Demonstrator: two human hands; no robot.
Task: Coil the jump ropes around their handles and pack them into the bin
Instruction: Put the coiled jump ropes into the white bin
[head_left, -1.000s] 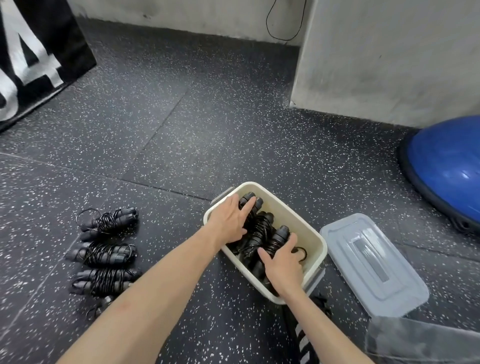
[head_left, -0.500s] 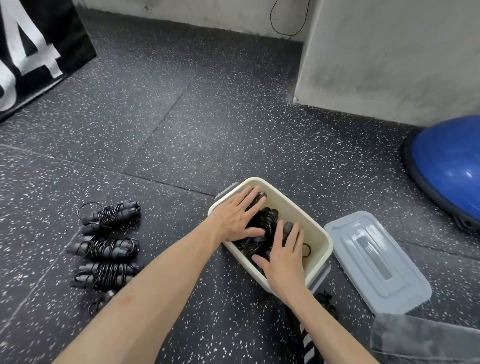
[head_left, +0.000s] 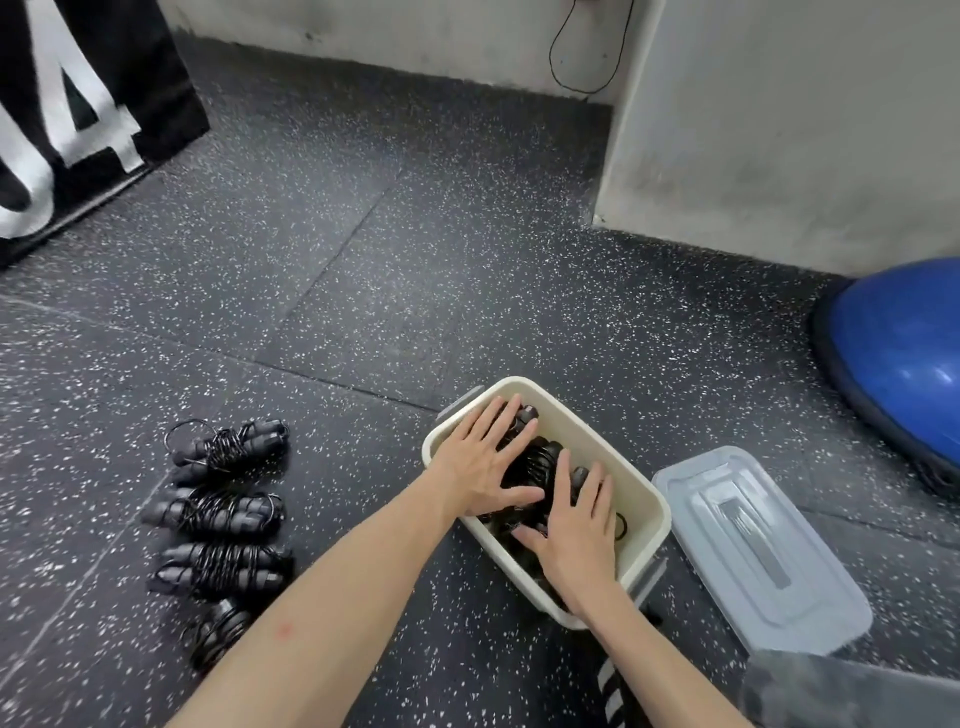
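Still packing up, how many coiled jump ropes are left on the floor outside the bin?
4, in a column left of the bin: farthest, second, third, nearest partly hidden by the left forearm.

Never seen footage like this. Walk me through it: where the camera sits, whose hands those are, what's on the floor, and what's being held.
There is no machine here. The camera is worn on a person's head and looks down at their two bare arms. The left hand and right hand lie flat, fingers straight, pressing on coiled jump ropes inside a cream bin. Neither hand grips anything. On the speckled floor, left of the bin, four more coiled ropes lie in a row, the nearest partly hidden by the left arm. The bin's grey lid lies to its right, off the bin. A blue dome sits at the right edge.
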